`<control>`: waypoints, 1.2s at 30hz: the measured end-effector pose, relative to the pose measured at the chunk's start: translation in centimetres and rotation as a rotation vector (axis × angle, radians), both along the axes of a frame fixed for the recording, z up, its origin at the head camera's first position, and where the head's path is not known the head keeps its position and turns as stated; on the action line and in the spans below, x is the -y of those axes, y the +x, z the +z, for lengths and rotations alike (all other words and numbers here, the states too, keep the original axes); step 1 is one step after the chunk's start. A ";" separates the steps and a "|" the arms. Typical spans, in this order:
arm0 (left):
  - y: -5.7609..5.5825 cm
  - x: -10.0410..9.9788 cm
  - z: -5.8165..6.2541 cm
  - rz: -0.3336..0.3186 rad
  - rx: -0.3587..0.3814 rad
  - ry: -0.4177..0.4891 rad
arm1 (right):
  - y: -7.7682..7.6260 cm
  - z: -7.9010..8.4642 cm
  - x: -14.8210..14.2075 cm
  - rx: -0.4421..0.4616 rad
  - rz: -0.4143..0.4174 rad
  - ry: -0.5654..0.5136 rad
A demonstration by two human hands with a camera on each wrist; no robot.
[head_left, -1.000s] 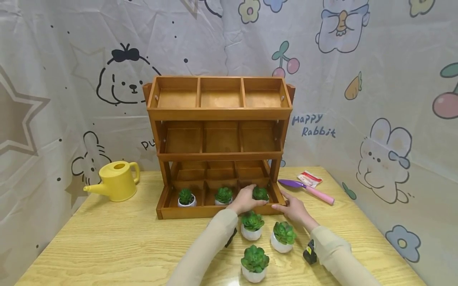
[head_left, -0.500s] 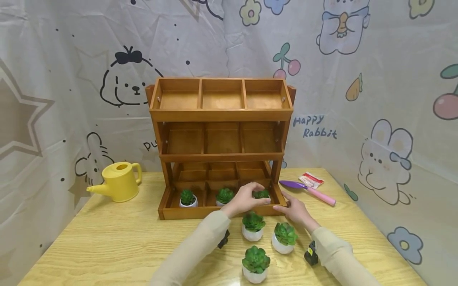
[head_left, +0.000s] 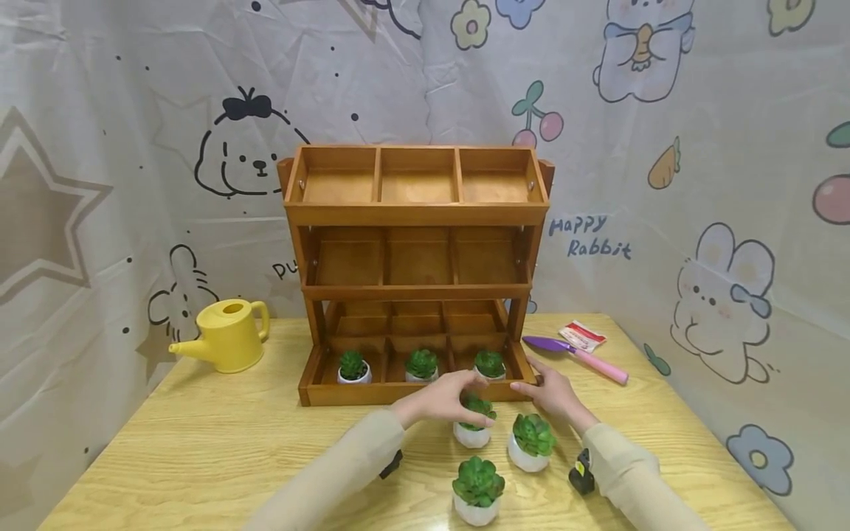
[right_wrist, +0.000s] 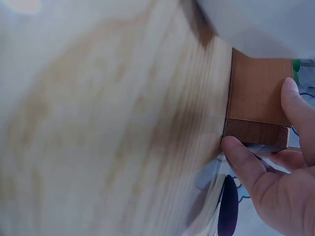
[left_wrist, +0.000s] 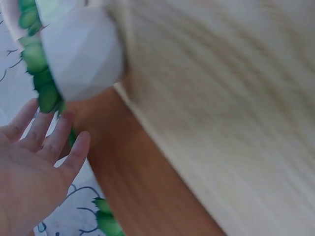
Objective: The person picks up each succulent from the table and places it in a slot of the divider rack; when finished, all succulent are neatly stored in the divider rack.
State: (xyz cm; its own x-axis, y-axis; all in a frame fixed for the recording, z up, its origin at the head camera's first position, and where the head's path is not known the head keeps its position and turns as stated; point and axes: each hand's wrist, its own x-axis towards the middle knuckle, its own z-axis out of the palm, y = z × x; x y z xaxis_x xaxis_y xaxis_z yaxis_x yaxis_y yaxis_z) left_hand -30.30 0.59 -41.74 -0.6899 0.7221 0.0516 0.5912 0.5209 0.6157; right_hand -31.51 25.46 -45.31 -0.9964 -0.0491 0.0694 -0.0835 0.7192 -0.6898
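Observation:
My left hand reaches over a potted succulent on the table just in front of the wooden shelf. Its thumb and fingers are spread loosely about the green leaves, and the left wrist view shows the fingers extended beside the plant. With thumb and fingers, my right hand holds the shelf's front right bottom corner. Three white-potted succulents stand in the bottom front row: one at left, one in the middle, one at right.
Two more succulents stand on the table, one to the right and one nearer. A yellow watering can is at the left. A purple trowel with a pink handle and a red-and-white packet lie at the right.
My left hand has let go of the succulent in the bottom row's right compartment and moved back toward me, to the one on the table. The right hand stays at the shelf corner.

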 end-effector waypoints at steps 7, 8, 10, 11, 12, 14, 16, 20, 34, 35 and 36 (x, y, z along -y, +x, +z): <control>0.3 0.7 -1.2 -0.017 -0.032 -0.057 | 0.0 0.0 0.1 0.025 0.002 -0.022; 0.2 0.7 -1.3 -0.020 -0.034 -0.052 | 0.0 0.0 0.0 0.028 0.003 -0.022; 0.1 0.8 -1.5 -0.022 -0.033 -0.047 | 0.1 0.0 0.0 0.029 0.000 -0.019; 0.1 0.8 -1.5 -0.022 -0.033 -0.048 | 0.1 0.0 0.0 0.029 -0.006 -0.019; 0.1 0.9 -1.6 -0.023 -0.036 -0.050 | 0.1 0.1 0.0 0.029 -0.006 -0.017; 0.0 0.9 -1.8 -0.015 -0.035 -0.057 | 0.2 0.0 0.0 0.025 -0.008 -0.011; 0.0 0.9 -1.9 -0.004 -0.034 -0.061 | 0.2 0.1 0.0 0.018 -0.011 -0.011; -0.2 1.0 -2.2 0.018 -0.030 -0.049 | 0.2 0.1 0.1 0.014 -0.010 -0.012; -1.0 1.2 -3.0 0.011 -0.026 -0.032 | 0.3 0.3 0.1 0.010 -0.002 -0.011; -1.1 1.2 -3.1 0.008 -0.028 -0.030 | 0.3 0.3 0.2 0.008 -0.001 -0.012; -1.1 1.2 -3.1 0.006 -0.030 -0.027 | 0.3 0.3 0.2 0.006 0.001 -0.012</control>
